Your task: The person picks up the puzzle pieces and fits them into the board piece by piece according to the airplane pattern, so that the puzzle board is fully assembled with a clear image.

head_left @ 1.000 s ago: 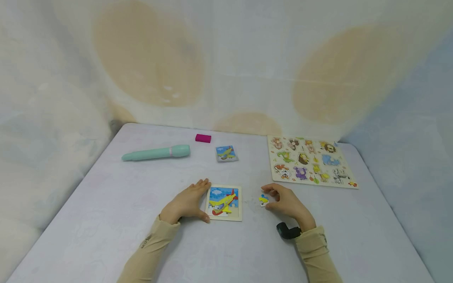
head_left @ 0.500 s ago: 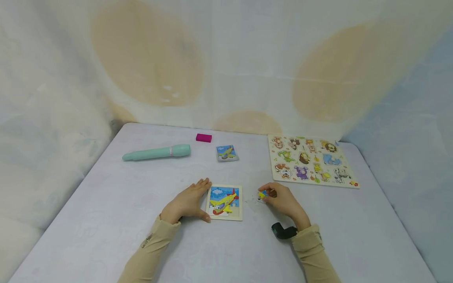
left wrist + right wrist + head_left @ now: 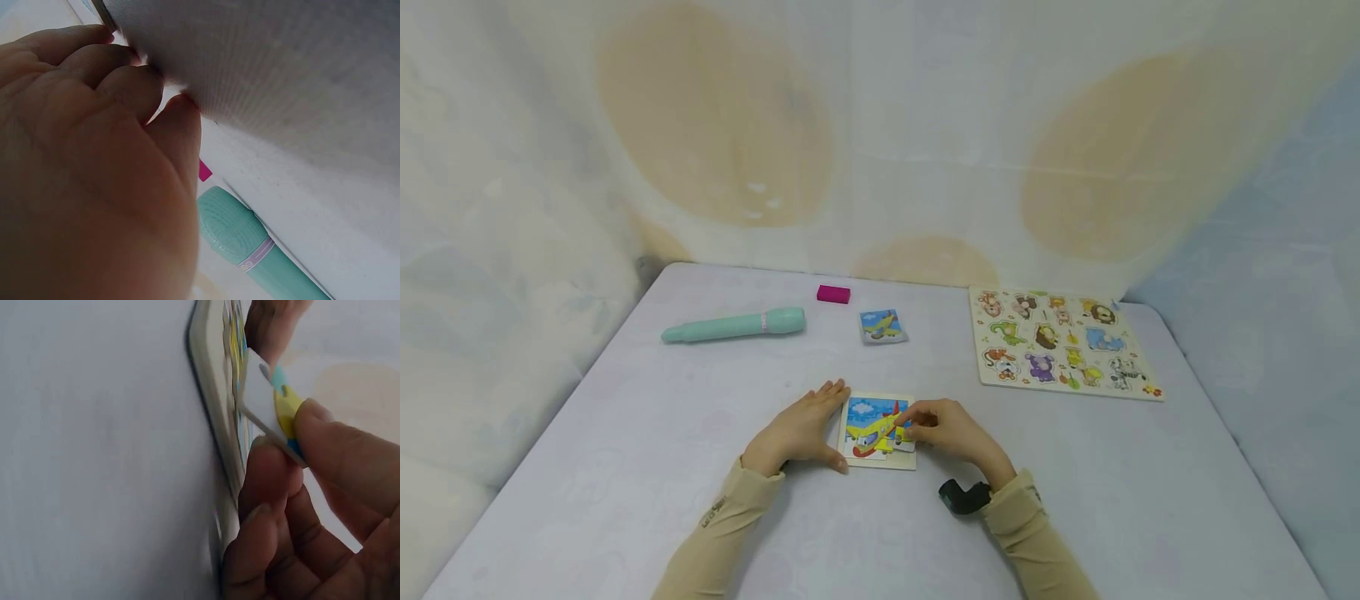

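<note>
A wooden airplane jigsaw puzzle (image 3: 868, 408) lies in its pale frame on the table. My left hand (image 3: 800, 427) rests at the frame's left side, fingers stretched along its upper corner and thumb at the lower one. In the left wrist view that hand (image 3: 94, 162) has its fingertips down on the tabletop. Between thumb and fingers my right hand (image 3: 955, 433) pinches a puzzle piece (image 3: 269, 403), white, yellow and blue, tilted over the puzzle's right side. The right wrist view has the thumb on the piece's printed face; the puzzle's lower right is partly hidden by the hand.
Behind the puzzle lie a small airplane picture packet (image 3: 882, 326) and a magenta block (image 3: 833, 294). A mint-green pen-shaped object (image 3: 733, 325) is at back left. An animal puzzle board (image 3: 1063, 343) lies at back right. Fabric walls surround the table's back and sides.
My right hand has lifted the puzzle piece off the table and carried it left, over the airplane puzzle. The left hand has stayed at the frame.
</note>
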Demonstrator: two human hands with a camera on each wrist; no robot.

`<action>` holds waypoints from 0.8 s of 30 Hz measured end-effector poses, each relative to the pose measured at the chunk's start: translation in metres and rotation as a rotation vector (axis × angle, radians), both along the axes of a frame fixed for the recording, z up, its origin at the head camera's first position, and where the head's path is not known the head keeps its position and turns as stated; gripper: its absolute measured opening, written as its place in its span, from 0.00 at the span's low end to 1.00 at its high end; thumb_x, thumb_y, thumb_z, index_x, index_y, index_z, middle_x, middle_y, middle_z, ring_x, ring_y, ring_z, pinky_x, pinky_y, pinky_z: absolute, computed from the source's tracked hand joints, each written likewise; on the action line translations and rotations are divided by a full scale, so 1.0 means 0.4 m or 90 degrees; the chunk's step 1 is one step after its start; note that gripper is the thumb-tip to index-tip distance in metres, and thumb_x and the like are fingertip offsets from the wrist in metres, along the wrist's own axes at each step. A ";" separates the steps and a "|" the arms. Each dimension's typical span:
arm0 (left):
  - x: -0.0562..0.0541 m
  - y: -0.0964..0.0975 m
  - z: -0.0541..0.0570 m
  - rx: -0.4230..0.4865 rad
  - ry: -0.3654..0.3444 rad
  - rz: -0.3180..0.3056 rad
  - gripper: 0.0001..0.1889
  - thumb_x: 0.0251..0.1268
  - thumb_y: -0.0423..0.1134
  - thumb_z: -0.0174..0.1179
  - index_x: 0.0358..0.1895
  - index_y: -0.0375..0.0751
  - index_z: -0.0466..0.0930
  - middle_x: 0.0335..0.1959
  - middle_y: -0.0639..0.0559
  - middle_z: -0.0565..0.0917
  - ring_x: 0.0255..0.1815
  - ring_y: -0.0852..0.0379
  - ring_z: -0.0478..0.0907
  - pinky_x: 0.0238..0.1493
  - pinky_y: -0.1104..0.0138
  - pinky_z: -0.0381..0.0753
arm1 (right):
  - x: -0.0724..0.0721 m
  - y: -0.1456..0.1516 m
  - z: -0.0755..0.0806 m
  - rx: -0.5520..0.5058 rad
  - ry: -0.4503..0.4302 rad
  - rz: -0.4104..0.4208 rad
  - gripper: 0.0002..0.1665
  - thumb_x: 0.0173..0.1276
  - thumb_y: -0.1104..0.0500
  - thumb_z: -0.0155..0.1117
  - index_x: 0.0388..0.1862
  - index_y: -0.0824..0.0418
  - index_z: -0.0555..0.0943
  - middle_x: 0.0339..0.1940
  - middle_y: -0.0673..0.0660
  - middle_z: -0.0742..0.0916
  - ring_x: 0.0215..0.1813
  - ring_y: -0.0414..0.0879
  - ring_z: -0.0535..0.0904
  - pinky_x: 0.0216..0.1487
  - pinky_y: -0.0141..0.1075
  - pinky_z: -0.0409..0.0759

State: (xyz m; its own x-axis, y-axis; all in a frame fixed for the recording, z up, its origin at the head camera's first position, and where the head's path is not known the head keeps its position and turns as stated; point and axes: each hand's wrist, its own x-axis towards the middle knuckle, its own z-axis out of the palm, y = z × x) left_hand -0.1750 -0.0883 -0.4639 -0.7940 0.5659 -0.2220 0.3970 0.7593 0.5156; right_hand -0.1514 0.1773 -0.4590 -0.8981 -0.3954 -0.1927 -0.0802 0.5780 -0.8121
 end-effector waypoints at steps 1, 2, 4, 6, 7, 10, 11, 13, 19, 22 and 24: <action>0.000 0.001 0.000 0.000 0.000 0.000 0.60 0.35 0.53 0.80 0.74 0.35 0.56 0.78 0.41 0.55 0.80 0.44 0.48 0.78 0.50 0.49 | 0.001 -0.007 -0.002 0.001 0.000 0.009 0.08 0.66 0.61 0.64 0.43 0.59 0.86 0.31 0.53 0.81 0.31 0.42 0.72 0.30 0.28 0.72; -0.001 0.001 0.000 -0.003 0.002 -0.002 0.60 0.36 0.53 0.80 0.74 0.35 0.56 0.78 0.42 0.55 0.80 0.44 0.48 0.78 0.50 0.49 | 0.002 -0.014 -0.005 0.004 0.002 0.013 0.08 0.66 0.62 0.64 0.43 0.58 0.86 0.31 0.52 0.82 0.32 0.41 0.72 0.31 0.28 0.72; -0.002 0.002 0.000 -0.004 0.004 -0.002 0.60 0.36 0.53 0.80 0.74 0.35 0.56 0.78 0.42 0.55 0.80 0.44 0.48 0.78 0.50 0.49 | 0.004 -0.025 -0.007 0.011 0.006 0.014 0.08 0.65 0.62 0.65 0.42 0.59 0.86 0.31 0.51 0.82 0.32 0.40 0.72 0.31 0.27 0.72; -0.004 0.003 0.001 -0.007 0.006 -0.002 0.60 0.36 0.53 0.80 0.75 0.35 0.56 0.78 0.42 0.55 0.80 0.44 0.48 0.78 0.50 0.49 | 0.007 -0.033 -0.009 0.017 0.005 0.009 0.08 0.64 0.63 0.65 0.41 0.59 0.87 0.30 0.50 0.83 0.31 0.40 0.72 0.31 0.27 0.71; -0.004 0.004 0.002 -0.008 0.005 -0.001 0.60 0.36 0.53 0.80 0.75 0.35 0.56 0.78 0.42 0.55 0.80 0.44 0.48 0.78 0.50 0.49 | 0.008 -0.037 -0.009 0.021 0.004 0.006 0.08 0.64 0.64 0.65 0.41 0.59 0.87 0.30 0.50 0.82 0.31 0.40 0.71 0.31 0.27 0.70; -0.003 0.004 0.004 -0.008 0.001 0.000 0.60 0.36 0.53 0.80 0.75 0.35 0.56 0.78 0.42 0.55 0.80 0.44 0.48 0.78 0.50 0.49 | 0.014 -0.048 -0.008 0.029 0.011 -0.001 0.08 0.61 0.65 0.67 0.40 0.60 0.87 0.30 0.51 0.81 0.31 0.41 0.70 0.30 0.27 0.68; -0.002 0.004 0.005 -0.009 0.001 -0.001 0.60 0.36 0.52 0.79 0.75 0.35 0.56 0.78 0.42 0.55 0.80 0.44 0.48 0.78 0.50 0.49 | 0.016 -0.051 -0.009 0.035 0.017 -0.003 0.09 0.60 0.66 0.69 0.40 0.60 0.87 0.30 0.52 0.80 0.31 0.42 0.70 0.30 0.27 0.67; 0.000 0.002 0.006 -0.006 -0.002 -0.003 0.59 0.37 0.52 0.79 0.74 0.35 0.56 0.78 0.41 0.55 0.80 0.44 0.48 0.78 0.50 0.49 | 0.019 -0.055 -0.010 0.051 0.033 -0.011 0.10 0.58 0.65 0.71 0.39 0.60 0.86 0.32 0.53 0.78 0.32 0.43 0.68 0.31 0.28 0.67; 0.001 -0.006 0.010 -0.001 0.004 -0.004 0.59 0.36 0.52 0.80 0.74 0.33 0.56 0.78 0.40 0.55 0.80 0.42 0.49 0.78 0.49 0.50 | 0.018 -0.067 -0.011 0.105 0.065 -0.047 0.15 0.53 0.61 0.77 0.39 0.55 0.83 0.34 0.52 0.76 0.35 0.44 0.67 0.35 0.32 0.65; -0.001 -0.009 0.009 -0.004 0.011 0.000 0.59 0.37 0.52 0.80 0.74 0.34 0.56 0.78 0.40 0.55 0.79 0.43 0.49 0.78 0.49 0.50 | 0.014 -0.068 -0.010 0.115 0.072 -0.055 0.16 0.52 0.60 0.77 0.39 0.55 0.82 0.34 0.52 0.76 0.36 0.44 0.67 0.36 0.32 0.66; -0.003 -0.007 0.007 -0.004 0.012 0.000 0.59 0.37 0.51 0.80 0.74 0.34 0.56 0.78 0.40 0.55 0.80 0.43 0.49 0.78 0.49 0.50 | 0.013 -0.062 -0.010 0.108 0.073 -0.047 0.17 0.53 0.59 0.77 0.42 0.56 0.82 0.35 0.52 0.76 0.36 0.43 0.68 0.36 0.32 0.67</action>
State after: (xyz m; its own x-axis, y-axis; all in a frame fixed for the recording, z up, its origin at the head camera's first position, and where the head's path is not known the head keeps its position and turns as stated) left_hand -0.1763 -0.0912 -0.4609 -0.7983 0.5642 -0.2106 0.4066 0.7629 0.5026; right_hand -0.1464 0.1523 -0.4628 -0.9434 -0.2979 -0.1459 -0.1183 0.7131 -0.6910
